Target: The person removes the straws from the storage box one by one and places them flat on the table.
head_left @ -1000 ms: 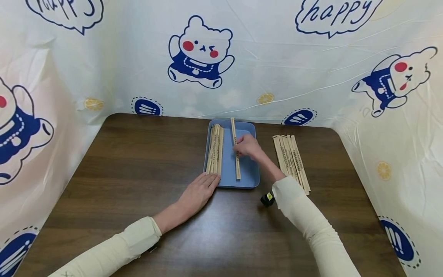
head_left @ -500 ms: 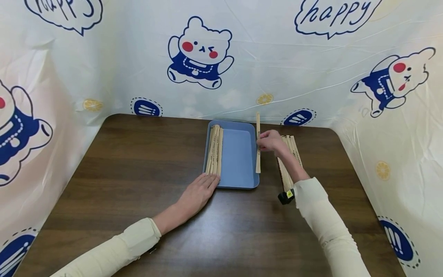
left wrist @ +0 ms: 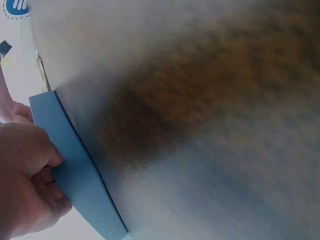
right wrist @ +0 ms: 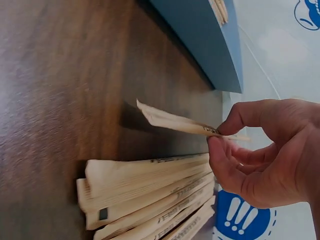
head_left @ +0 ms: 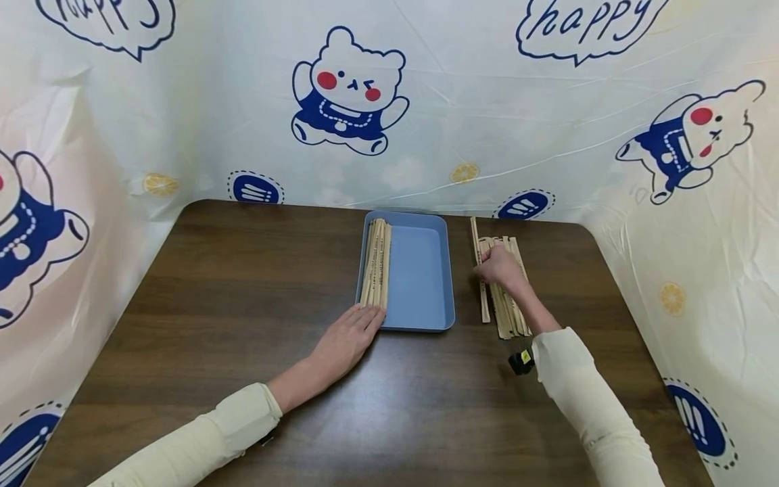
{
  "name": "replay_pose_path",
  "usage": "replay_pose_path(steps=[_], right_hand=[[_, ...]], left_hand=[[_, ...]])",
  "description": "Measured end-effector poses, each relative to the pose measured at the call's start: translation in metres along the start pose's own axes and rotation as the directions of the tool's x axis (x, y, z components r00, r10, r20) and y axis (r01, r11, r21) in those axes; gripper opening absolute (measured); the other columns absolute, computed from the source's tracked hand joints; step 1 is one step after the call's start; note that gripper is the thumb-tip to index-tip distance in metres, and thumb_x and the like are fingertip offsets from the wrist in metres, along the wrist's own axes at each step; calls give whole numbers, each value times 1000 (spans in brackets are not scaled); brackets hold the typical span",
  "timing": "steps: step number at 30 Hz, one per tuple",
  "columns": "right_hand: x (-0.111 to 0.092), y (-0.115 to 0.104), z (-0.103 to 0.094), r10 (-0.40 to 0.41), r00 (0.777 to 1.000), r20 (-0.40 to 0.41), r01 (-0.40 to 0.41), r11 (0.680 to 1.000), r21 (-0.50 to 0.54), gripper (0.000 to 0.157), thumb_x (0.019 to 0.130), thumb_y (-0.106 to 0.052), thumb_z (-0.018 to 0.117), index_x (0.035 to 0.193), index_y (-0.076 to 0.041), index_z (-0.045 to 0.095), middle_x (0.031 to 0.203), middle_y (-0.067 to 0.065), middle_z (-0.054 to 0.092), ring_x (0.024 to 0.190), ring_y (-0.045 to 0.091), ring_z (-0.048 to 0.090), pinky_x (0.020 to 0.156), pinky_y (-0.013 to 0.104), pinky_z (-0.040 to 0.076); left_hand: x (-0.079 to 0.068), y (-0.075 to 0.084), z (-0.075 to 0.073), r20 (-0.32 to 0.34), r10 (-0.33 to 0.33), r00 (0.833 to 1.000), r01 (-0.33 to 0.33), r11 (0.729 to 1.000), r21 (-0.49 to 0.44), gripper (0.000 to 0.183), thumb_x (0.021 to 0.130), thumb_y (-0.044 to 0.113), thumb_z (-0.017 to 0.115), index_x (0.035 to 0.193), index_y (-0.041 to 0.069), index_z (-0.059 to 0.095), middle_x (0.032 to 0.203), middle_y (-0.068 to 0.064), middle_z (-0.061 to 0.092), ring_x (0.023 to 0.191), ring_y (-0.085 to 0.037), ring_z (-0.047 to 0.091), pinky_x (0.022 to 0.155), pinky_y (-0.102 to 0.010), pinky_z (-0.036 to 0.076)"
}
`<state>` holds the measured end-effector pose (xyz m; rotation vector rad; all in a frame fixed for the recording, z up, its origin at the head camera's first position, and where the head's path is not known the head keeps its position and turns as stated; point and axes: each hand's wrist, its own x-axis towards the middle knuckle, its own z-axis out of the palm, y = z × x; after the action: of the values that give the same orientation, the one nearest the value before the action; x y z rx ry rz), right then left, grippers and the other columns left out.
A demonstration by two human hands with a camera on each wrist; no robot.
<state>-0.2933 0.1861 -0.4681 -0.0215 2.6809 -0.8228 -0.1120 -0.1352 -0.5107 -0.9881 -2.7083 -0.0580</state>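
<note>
My right hand [head_left: 502, 266] pinches one slim paper-wrapped pair of chopsticks [right wrist: 172, 121] between thumb and fingertips. It is just left of a pile of similar wrapped chopsticks [head_left: 510, 312] on the table; dark print shows on the wrappers. In the right wrist view, the held pair is tilted, with a shadow under its end. My left hand [head_left: 345, 339] grips the near left corner of a blue tray [head_left: 420, 270], thumb and fingers at its wall [left wrist: 82, 170] in the left wrist view. Along the tray's left side lies a bundle of wrapped chopsticks [head_left: 376, 264], its near ends by my left fingers.
The brown wooden table [head_left: 243, 284] meets a printed white sheet [head_left: 450, 122] at its back and sides. A small black device [head_left: 521, 362] sits at my right wrist, below the near end of the pile.
My right hand has carried the pinched chopsticks from over the tray rightward to the left side of the pile. The left hand stays at the tray's corner.
</note>
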Motion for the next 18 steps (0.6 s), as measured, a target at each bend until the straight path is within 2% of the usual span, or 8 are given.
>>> replay_pose_path(steps=[4, 6, 11, 18], right_hand=[[-3, 5, 3, -41, 998, -39, 39, 998, -51, 43, 82, -8, 70, 56, -16, 36, 49, -5, 33, 47, 11, 30, 46, 27, 26], [-7, 7, 5, -61, 996, -60, 57, 997, -60, 43, 81, -6, 68, 56, -16, 34, 52, -6, 25, 48, 11, 26, 46, 27, 24], [-13, 10, 9, -94, 990, -101, 84, 992, -97, 43, 77, -3, 65, 56, -17, 31, 54, -6, 22, 49, 11, 22, 48, 27, 21], [-19, 8, 12, -55, 993, -105, 40, 989, -143, 49, 81, -10, 72, 56, -17, 32, 54, -6, 22, 50, 10, 22, 47, 26, 21]], left_hand=[[0, 1, -1, 1, -2, 1000, 2, 1000, 2, 47, 93, -6, 63, 139, -5, 54, 137, -20, 57, 127, -32, 54, 112, -43, 38], [0, 0, 0, 3, -2, 1000, 2, 1000, 5, 46, 93, -5, 63, 139, -5, 54, 137, -20, 57, 127, -32, 54, 112, -43, 38], [0, -1, 1, 3, -2, 1000, 2, 1000, 11, 46, 93, -5, 63, 139, -5, 54, 137, -20, 57, 127, -32, 54, 112, -43, 39], [0, -1, 1, 3, -3, 1000, 3, 1000, 14, 46, 94, -4, 63, 139, -4, 55, 137, -19, 57, 127, -31, 55, 111, -42, 39]])
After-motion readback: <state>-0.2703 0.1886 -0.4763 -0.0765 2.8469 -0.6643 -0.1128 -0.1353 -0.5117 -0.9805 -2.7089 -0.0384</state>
